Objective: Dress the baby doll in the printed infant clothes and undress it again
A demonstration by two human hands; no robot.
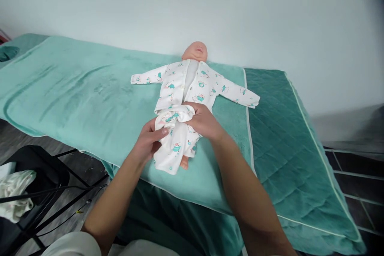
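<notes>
A baby doll (196, 51) lies on its back on a light green towel (120, 96), its head toward the wall. It wears a white printed jacket (204, 84) whose front lies partly open over a pale layer, with both sleeves spread out. White printed baby pants (174, 150) cover the doll's lower part, and one small foot (184, 163) shows at the near end. My left hand (150, 140) grips the pants at their left side, thumb on top. At the bunched waist, my right hand (202, 120) is closed on the same cloth, its fingertips partly hidden in the folds.
The towel covers a long padded bed with a darker green quilted cover (279, 136) at right. A white wall (270, 16) stands behind it. At lower left, a black chair (48, 164) holds a crumpled printed cloth (18, 192), near thin black bars and a cable.
</notes>
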